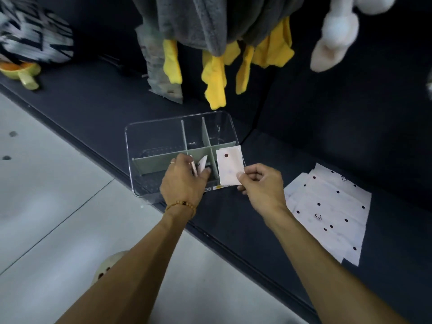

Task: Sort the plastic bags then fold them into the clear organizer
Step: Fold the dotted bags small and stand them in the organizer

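Plastic bags (332, 211), white and dotted, lie flat at my four o'clock. My right hand (261, 183) pinches a folded bag (230, 166) upright at the clear organizer (163, 139), twelve o'clock. My left hand (184, 178) grips folded bags (201, 164) inside its near-middle compartment.

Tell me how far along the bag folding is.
Partly done. Folded bags already stand in a near compartment of the clear organizer, where the left hand holds them. In hand: the right hand pinches another folded bag at the organizer's near right corner, not yet tucked in. Left: the flat stack of dotted bags on the dark surface is still unfolded.
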A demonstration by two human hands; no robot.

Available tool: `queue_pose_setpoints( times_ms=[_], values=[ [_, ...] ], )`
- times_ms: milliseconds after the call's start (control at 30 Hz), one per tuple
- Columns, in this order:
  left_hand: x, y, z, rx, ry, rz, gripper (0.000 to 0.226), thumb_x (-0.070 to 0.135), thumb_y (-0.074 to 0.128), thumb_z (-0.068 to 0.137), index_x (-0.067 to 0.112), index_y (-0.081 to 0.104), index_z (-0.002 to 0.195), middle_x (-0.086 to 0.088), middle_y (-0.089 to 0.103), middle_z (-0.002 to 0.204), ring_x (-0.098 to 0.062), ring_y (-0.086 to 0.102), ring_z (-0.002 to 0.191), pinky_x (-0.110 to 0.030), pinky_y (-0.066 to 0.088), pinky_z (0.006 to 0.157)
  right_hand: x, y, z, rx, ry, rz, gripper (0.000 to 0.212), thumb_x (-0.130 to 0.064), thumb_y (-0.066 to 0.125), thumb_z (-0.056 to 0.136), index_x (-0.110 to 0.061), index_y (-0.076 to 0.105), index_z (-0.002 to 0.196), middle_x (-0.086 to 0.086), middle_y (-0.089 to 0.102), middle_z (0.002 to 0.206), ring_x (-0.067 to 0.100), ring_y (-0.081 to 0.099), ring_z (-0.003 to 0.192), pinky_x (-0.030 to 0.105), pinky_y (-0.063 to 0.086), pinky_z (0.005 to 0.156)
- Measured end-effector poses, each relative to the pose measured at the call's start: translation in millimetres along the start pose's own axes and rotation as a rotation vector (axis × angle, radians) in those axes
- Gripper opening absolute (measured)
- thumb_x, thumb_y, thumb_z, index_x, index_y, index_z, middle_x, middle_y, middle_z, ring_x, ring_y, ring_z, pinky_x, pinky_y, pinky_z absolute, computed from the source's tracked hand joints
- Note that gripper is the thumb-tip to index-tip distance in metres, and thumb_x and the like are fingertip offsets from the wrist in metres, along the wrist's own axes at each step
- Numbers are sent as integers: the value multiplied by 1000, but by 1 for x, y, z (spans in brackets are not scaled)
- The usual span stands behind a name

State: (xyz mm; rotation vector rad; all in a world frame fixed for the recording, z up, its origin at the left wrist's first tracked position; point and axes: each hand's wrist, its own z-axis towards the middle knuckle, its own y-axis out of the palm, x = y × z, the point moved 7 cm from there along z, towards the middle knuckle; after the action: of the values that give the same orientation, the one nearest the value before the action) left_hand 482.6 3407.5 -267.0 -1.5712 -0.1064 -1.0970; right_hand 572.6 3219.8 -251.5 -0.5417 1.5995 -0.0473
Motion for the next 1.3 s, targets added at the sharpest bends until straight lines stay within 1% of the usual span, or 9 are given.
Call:
queue_pose_setpoints(
  times_ms=[100, 233, 467, 600, 700, 867, 1033, 1167, 1300],
  values=[
    [4, 11, 7, -26, 19, 83, 47, 39, 76, 70, 22, 47, 103, 0, 55, 102, -25, 58, 84, -34, 44, 67, -5, 13, 7, -3, 5, -2, 12, -13, 69, 84, -21, 66, 76, -6, 70, 65, 8, 69, 58, 22, 53, 59],
    [-7, 4, 12, 27, 0, 47, 17, 21, 65, 79, 19, 54, 92, -1, 62, 90, -26, 60, 79, -35, 46, 68, -13, 32, 16, -19, 13, -42, 9, -16, 68, 84, -19, 68, 76, -6, 70, 64, 9, 69, 57, 27, 56, 61],
    [-15, 1, 8, 25, 4, -31, 8, 27, 67, 79, 23, 65, 86, 7, 66, 79, -16, 61, 73, -27, 48, 68, -45, 53, 14, 163, -359, -630, 14, -17, 58, 88, -14, 64, 77, -2, 66, 75, 18, 59, 67, 32, 47, 60],
    [-15, 1, 8, -15, 42, -40, 15, 28, 66, 81, 21, 68, 94, 3, 69, 85, -15, 64, 76, -32, 55, 75, -41, 81, 11, -7, -424, -793, 20, -24, 54, 93, -15, 65, 79, 2, 66, 78, 23, 59, 71, 30, 40, 57],
    [-13, 1, 8, -50, 110, -24, 16, 28, 63, 83, 19, 69, 96, 1, 67, 86, -16, 62, 75, -28, 52, 71, -28, 90, 16, -151, -280, -735, 27, -29, 53, 94, -21, 65, 72, 1, 65, 73, 23, 60, 74, 29, 39, 55],
    [-9, 0, 5, -103, 163, -9, 18, 26, 58, 88, 18, 69, 100, -2, 62, 92, -18, 61, 76, -28, 50, 72, -28, 89, 19, -224, -238, -631, 37, -25, 49, 93, -28, 53, 56, -9, 55, 57, 21, 59, 66, 29, 43, 54],
    [-9, -14, -7, -92, -36, -373, 20, 17, 59, 90, 14, 70, 106, 0, 68, 96, -12, 63, 86, -32, 54, 86, -27, 44, 13, -4, -199, -378, 23, -25, 49, 93, -26, 69, 81, -10, 70, 78, 15, 65, 78, 33, 53, 76],
    [6, -13, -33, -142, -228, -840, 14, 15, 56, 93, 19, 69, 98, 1, 71, 92, -15, 68, 89, -29, 53, 83, -6, -15, 3, 144, -104, -269, 20, -21, 51, 93, -26, 68, 83, -11, 69, 77, 13, 66, 75, 34, 55, 73],
    [38, 23, -70, -307, -197, -907, 13, 19, 54, 95, 26, 65, 95, 2, 69, 97, -13, 66, 96, -28, 51, 88, 34, -84, -17, 243, 9, -324, 17, -20, 51, 94, -25, 65, 86, -17, 65, 78, 5, 63, 77, 25, 50, 72]
  ],
)
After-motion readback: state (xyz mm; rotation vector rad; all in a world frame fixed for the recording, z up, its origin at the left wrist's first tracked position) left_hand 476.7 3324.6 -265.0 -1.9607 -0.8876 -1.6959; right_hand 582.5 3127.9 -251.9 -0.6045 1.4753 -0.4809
